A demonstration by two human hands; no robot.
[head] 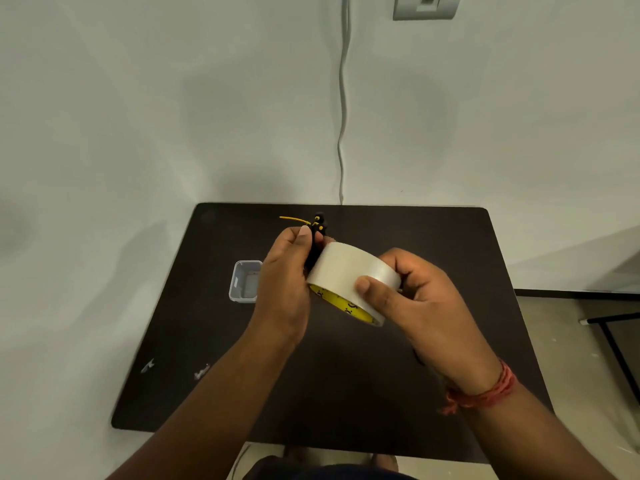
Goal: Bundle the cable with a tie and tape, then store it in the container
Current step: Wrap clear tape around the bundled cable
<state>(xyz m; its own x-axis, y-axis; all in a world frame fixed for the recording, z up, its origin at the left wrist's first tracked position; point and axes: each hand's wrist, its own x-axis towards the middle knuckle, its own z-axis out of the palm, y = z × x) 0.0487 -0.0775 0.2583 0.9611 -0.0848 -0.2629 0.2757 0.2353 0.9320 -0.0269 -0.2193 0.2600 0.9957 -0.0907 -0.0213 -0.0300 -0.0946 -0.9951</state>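
Pale wall stood behind a dark surface, with one grey cord hanging down it to the surface's far edge and a switch plate high up. I held both hands raised over the middle of the surface. My left hand was clamped on one black cable bundle, its long axis running roughly upright and away from me, the top end poking out above my thumb. One yellow tie circled that top end, its loose tail pointing left. My right hand gripped one roll of white tape, thumb across the outer face, the yellow core facing down toward me; the roll's left edge pressed against the bundle. One small clear container sat on the surface just left of my left hand; it looked empty, though the hand hid its right side. A red thread band wrapped my right wrist.
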